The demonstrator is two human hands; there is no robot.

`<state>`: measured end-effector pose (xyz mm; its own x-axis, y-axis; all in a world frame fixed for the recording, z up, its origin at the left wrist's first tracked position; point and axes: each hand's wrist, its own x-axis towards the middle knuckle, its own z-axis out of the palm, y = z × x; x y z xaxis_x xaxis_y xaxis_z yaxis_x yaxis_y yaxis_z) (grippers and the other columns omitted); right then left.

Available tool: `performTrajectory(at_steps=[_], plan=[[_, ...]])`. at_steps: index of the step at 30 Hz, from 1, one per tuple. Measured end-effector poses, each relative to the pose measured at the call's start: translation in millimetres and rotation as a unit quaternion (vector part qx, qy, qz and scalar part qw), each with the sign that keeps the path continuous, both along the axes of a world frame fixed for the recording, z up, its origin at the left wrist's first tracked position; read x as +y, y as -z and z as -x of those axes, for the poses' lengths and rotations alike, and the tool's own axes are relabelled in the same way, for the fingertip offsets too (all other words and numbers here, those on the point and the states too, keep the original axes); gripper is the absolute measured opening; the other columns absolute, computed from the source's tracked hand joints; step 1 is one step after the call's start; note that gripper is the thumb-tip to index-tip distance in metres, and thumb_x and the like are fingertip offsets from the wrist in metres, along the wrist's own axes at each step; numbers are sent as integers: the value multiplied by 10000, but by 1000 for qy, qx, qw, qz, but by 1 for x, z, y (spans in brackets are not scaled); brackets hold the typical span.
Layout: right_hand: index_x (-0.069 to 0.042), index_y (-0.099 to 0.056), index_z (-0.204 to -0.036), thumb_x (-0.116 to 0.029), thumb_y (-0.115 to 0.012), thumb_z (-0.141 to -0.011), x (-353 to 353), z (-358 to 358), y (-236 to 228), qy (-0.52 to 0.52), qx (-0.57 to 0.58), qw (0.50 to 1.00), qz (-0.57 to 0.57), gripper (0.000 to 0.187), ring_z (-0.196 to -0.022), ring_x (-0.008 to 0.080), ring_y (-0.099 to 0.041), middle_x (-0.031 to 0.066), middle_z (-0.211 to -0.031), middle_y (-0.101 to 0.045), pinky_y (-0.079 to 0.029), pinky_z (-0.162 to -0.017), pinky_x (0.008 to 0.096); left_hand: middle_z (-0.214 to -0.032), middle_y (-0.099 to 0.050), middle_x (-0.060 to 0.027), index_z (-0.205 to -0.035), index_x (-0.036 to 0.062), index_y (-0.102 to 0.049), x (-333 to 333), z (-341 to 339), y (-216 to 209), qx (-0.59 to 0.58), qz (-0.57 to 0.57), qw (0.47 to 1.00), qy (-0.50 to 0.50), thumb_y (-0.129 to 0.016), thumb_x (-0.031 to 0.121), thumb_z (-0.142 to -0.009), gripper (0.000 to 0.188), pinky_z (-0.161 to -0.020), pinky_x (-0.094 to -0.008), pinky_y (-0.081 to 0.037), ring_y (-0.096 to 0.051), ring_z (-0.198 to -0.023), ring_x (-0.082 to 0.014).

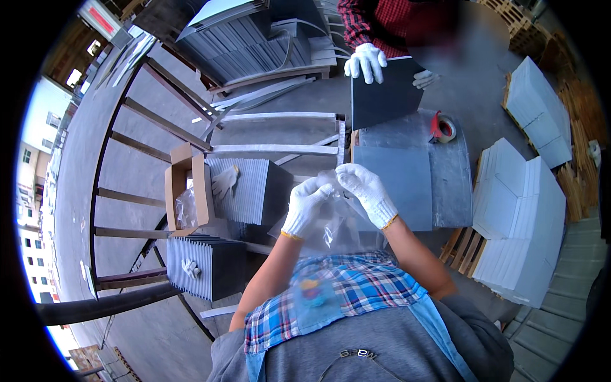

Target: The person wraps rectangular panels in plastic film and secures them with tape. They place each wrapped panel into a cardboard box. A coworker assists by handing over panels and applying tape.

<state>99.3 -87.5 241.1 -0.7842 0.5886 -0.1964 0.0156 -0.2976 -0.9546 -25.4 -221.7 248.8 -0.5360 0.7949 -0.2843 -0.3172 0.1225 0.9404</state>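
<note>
A clear plastic bag (pixel 330 234) hangs in front of my body, its upper edge pinched between both hands. My left hand (pixel 307 207), in a white knit glove, has its fingers closed on the left side of the bag's edge. On the other side my right hand (pixel 364 190), gloved the same way, grips the bag a little higher. Just beyond, a flat grey panel (pixel 401 184) lies on the plastic-covered table (pixel 453 184). A co-worker's gloved hands (pixel 366 62) hold a dark panel (pixel 387 95) upright at the table's far end.
At left, an open cardboard box (pixel 202 191) with clear bags sits beside a stack of grey panels (pixel 248 188); another panel stack (pixel 213 270) is nearer. Loose gloves (pixel 224 183) lie on top. A tape roll (pixel 445 129) is on the table. White stacks (pixel 525 229) stand right.
</note>
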Motion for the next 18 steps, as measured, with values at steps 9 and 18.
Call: performTrajectory(at_steps=[9,18], plan=[[-74,-665,-1036,-160,-610,-1018,-11,3,14,149,-10,988,27,104,-746,30,-552,-9,-934,-679,-468,-664,225,-941,-714,-47,-1051,8,-701,-2,3,7,-76,-20,997,-24,-654,158,-988,169,-765,-280,-532,-663,-819,-130],[-158,-587,-1070,-210,-600,-1035,-3,-15,65,237,93,911,325,64,-742,122,-622,28,-978,-685,-516,-612,273,-1070,-661,-124,-914,29,-585,-18,84,65,-376,-212,879,-205,-537,-7,-906,61,-790,-306,-546,-638,-862,-175]])
